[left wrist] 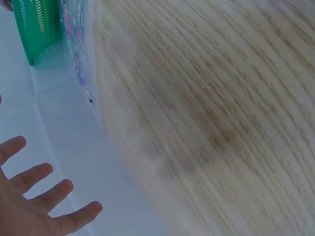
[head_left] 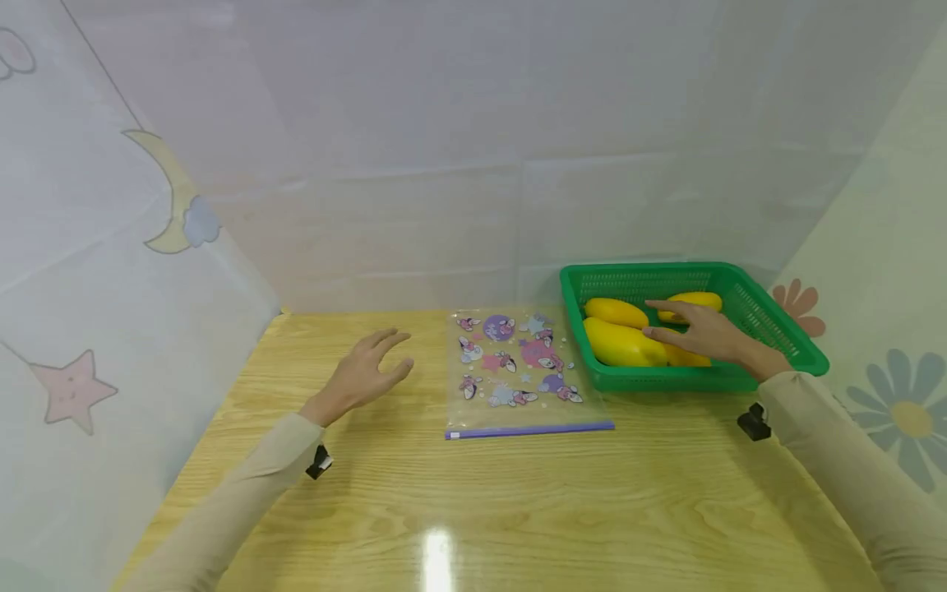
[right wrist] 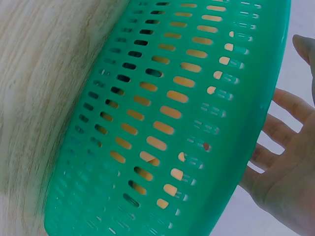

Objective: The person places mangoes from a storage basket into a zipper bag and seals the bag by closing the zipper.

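A green plastic basket stands at the right of the table, holding several long yellow fruits that look like mangoes or papayas. My right hand reaches over the basket's near rim with its fingers spread above the fruits. In the right wrist view the perforated basket wall hides what lies under the fingers; no grip on a fruit shows. To the basket's left a clear zip bag with cartoon prints lies flat, its purple slider edge facing me. My left hand hovers left of the bag, fingers apart and holding nothing.
The wooden table meets a pale sheet wall at the back. Printed sheets rise on both sides, the right one close beside the basket. A black wrist device hangs below each sleeve.
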